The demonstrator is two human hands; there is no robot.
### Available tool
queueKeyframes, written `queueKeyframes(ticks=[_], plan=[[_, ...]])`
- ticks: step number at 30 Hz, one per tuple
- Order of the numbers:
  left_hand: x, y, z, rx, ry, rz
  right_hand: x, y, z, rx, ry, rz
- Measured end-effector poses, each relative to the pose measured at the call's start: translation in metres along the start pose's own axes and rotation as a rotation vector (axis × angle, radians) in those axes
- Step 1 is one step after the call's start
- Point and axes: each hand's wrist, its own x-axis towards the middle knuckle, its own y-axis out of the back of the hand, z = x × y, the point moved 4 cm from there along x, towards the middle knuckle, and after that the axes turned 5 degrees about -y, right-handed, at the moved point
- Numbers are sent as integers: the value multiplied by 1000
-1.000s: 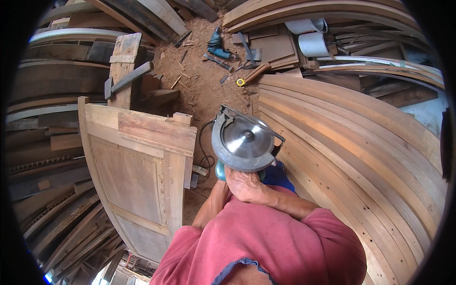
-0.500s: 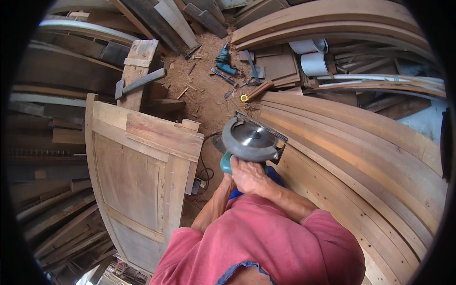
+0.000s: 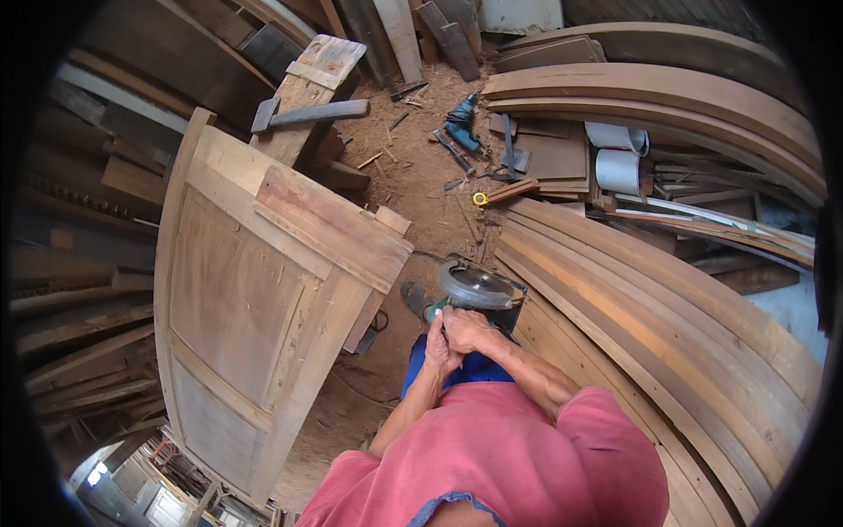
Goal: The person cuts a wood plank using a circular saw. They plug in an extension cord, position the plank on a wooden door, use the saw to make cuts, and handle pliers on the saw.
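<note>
Since the earlier pictures the circular saw [image 3: 474, 290] has dropped lower and closer to the person's body, its round blade guard now tilted flatter, and the wooden door panel [image 3: 263, 299] fills more of the left side. Nearest, the person's red shirt [image 3: 500, 457] covers the lower edge, with both forearms reaching forward from it. The left hand [image 3: 437, 344] is curled shut around the saw's teal grip from the left, fingers wrapped tight. The right hand [image 3: 467, 330] is closed over the same grip from the right, pressed against the left hand, so both hold the tool just above the blue trousers [image 3: 457, 369]. The saw hangs between the door panel's right edge and the stack of curved planks [image 3: 650, 325] that sweeps along the right. A dark shoe [image 3: 414, 299] shows just left of the saw on the sawdust floor [image 3: 413, 184]. Farther off lie a teal power drill [image 3: 460, 123], a yellow-ringed tool [image 3: 481, 198], two white pipe pieces [image 3: 616, 158] and a wooden bench [image 3: 307, 97] with a grey metal bar across it.
</note>
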Motion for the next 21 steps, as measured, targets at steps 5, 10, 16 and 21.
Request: queueKeyframes(ticks=[5,10,16,21], plan=[[6,34,5,-123,-12,37,8,-29,-19,-95,59,-81],[17,86,12,-133,-166,79,-10,-32,-58,-217,147,-109],[-19,71,41,-53,-177,154,-19,-45,-82,-196,192,-79],[-15,104,36,-132,-214,254,-13,-64,-84,-246,249,-83]])
